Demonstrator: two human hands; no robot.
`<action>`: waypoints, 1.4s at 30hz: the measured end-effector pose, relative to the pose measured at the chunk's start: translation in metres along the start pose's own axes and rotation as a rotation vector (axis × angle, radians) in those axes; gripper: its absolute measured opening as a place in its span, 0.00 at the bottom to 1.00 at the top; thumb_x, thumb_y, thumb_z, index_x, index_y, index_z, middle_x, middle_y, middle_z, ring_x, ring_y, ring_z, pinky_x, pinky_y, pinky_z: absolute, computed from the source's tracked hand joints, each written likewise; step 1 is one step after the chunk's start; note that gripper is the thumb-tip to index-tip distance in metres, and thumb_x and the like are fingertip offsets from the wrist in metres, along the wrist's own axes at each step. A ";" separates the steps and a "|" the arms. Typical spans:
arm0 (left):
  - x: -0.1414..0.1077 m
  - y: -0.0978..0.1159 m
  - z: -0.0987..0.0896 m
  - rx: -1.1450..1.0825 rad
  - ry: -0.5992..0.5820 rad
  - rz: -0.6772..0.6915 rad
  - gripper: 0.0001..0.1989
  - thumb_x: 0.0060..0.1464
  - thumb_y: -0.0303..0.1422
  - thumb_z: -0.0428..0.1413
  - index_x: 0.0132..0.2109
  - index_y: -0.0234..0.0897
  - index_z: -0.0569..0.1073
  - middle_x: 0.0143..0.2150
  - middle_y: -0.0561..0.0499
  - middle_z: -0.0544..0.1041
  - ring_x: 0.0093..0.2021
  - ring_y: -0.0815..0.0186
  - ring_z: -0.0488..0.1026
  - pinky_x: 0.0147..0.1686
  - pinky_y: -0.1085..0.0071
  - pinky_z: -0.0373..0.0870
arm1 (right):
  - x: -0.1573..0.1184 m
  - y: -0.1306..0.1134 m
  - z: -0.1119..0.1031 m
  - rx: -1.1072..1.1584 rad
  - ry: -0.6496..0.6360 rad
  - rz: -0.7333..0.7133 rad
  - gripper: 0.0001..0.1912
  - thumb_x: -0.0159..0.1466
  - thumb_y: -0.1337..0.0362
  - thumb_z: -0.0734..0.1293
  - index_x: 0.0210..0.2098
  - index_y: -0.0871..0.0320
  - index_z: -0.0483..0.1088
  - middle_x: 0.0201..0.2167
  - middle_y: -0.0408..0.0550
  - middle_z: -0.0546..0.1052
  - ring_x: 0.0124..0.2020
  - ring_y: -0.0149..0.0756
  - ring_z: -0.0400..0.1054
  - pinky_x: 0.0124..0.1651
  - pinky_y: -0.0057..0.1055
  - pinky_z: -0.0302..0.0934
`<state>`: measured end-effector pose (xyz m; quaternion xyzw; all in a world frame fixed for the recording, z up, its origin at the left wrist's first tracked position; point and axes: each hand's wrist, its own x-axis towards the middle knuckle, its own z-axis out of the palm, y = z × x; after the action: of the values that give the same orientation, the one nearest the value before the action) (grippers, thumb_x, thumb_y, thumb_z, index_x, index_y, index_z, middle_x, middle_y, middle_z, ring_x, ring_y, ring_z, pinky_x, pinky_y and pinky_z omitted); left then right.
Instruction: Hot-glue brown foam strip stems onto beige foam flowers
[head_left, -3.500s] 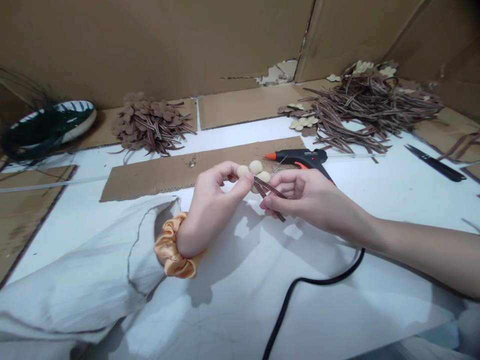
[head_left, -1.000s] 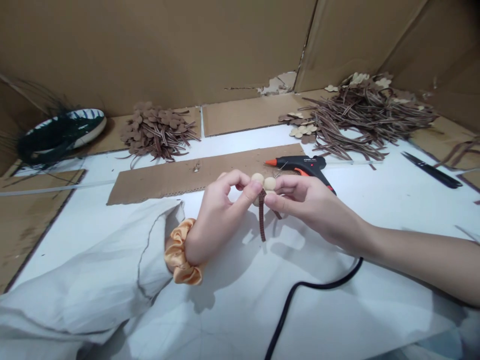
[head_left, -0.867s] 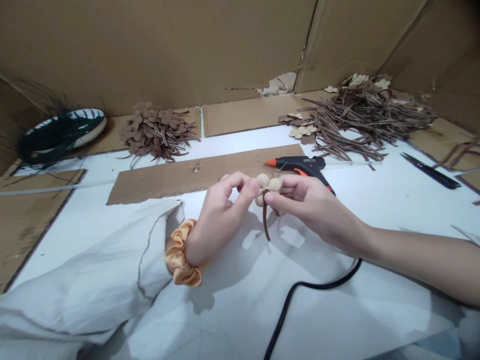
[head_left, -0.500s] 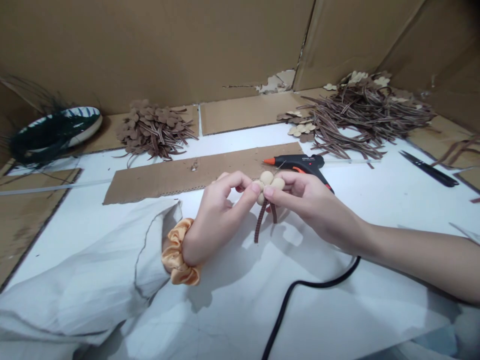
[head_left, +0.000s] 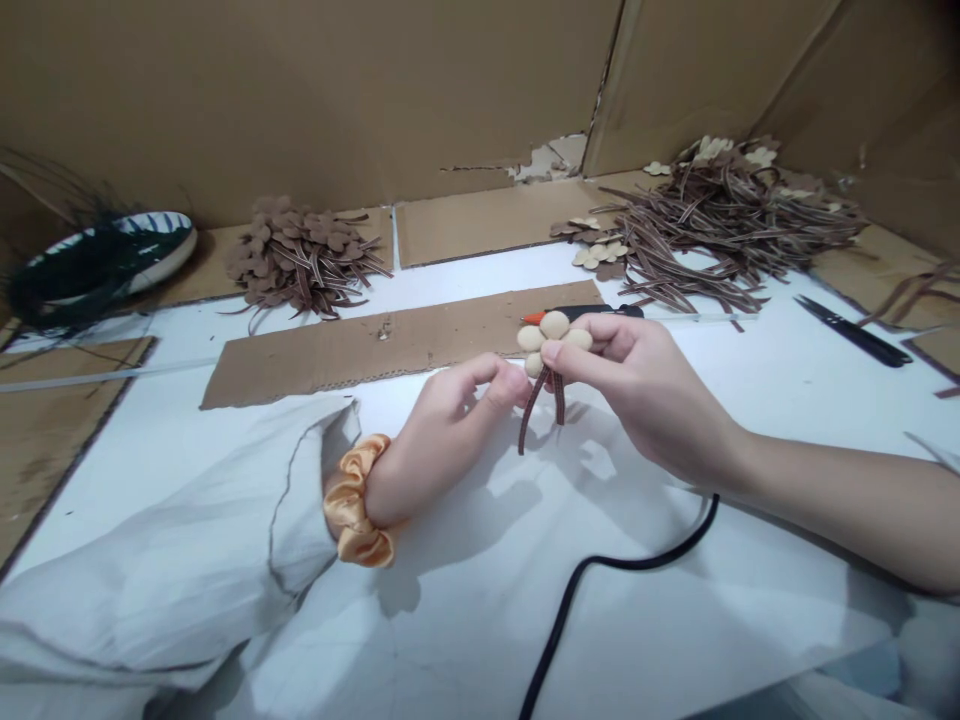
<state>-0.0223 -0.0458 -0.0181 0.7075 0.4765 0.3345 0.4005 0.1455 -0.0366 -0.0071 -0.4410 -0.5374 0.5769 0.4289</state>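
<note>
Grip of the right hand (head_left: 637, 395) is pinched on a small beige padded-petal flower (head_left: 553, 324) with brown ribbon tails (head_left: 541, 410), held over the white tabletop (head_left: 465, 640); curled left hand (head_left: 450, 440) just beside it, contact unclear.

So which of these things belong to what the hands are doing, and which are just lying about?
Part of the job:
right hand
beige padded flower
brown striped ribbon
left hand
black glue gun, probably

Just lying about:
black-handled scissors
orange satin scrunchie
</note>
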 end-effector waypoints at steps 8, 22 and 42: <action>0.004 -0.001 0.003 -0.349 -0.198 -0.104 0.13 0.60 0.36 0.50 0.38 0.37 0.78 0.42 0.46 0.80 0.42 0.62 0.75 0.43 0.69 0.70 | 0.001 -0.004 -0.001 0.089 0.058 0.050 0.13 0.60 0.65 0.67 0.20 0.58 0.64 0.21 0.44 0.72 0.27 0.33 0.69 0.29 0.29 0.63; 0.004 -0.005 0.001 -0.569 -0.350 -0.139 0.16 0.62 0.30 0.47 0.39 0.30 0.79 0.43 0.43 0.80 0.46 0.63 0.76 0.50 0.70 0.69 | 0.006 -0.003 -0.005 0.059 0.121 0.018 0.11 0.59 0.67 0.68 0.20 0.60 0.70 0.28 0.47 0.75 0.33 0.31 0.69 0.41 0.30 0.65; 0.006 -0.003 0.000 -0.365 -0.180 -0.191 0.15 0.59 0.27 0.48 0.35 0.33 0.80 0.38 0.52 0.82 0.42 0.68 0.77 0.47 0.78 0.69 | 0.009 -0.002 -0.007 0.144 -0.001 0.005 0.10 0.60 0.61 0.68 0.27 0.61 0.75 0.30 0.46 0.76 0.30 0.29 0.70 0.35 0.28 0.67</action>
<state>-0.0215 -0.0392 -0.0201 0.6019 0.4351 0.3112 0.5929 0.1504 -0.0260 -0.0057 -0.4099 -0.4938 0.6154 0.4577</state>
